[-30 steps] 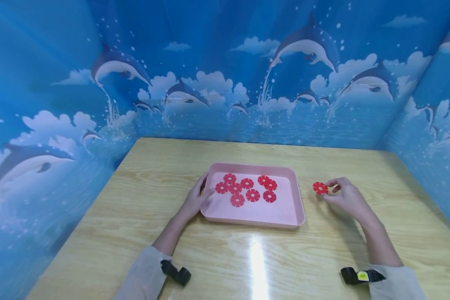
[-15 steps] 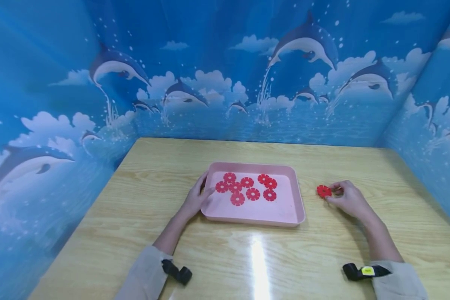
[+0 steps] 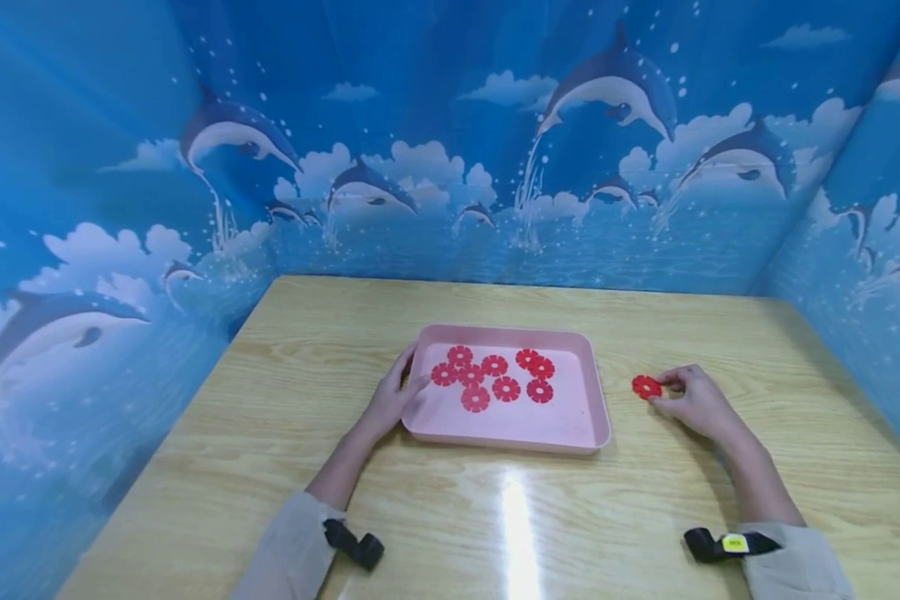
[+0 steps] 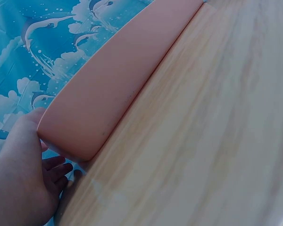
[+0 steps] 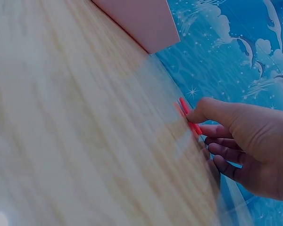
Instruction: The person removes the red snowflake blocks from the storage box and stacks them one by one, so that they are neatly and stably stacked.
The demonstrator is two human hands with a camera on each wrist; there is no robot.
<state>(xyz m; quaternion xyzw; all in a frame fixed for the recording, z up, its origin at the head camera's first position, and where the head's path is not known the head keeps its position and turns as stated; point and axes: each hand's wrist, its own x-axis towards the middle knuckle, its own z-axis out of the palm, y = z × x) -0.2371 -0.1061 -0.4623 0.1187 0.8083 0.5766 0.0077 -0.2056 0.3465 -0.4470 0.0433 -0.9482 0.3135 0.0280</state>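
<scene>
A pink tray (image 3: 540, 429) lies on the table, and several red notched plastic discs (image 3: 506, 389) are spread over its floor, some overlapping. My left hand (image 3: 387, 402) grips the tray's left wall, thumb over the rim and fingers outside; the left wrist view has the thumb at the tray's corner (image 4: 80, 136). Right of the tray, my right hand (image 3: 696, 402) pinches one red notched disc (image 3: 645, 387) between thumb and index finger. In the right wrist view this disc (image 5: 185, 107) appears edge-on, low over the tabletop; whether it touches the wood I cannot tell.
The wooden table (image 3: 330, 508) has a bright light reflection in front of the tray. A blue curtain (image 3: 420, 108) with dolphins surrounds its back and sides. Each sleeve carries a black strapped wrist camera (image 3: 354, 546).
My right hand has moved slightly to the right and lowered the red disc, which now lies flatter near the table. My left hand stays on the tray.
</scene>
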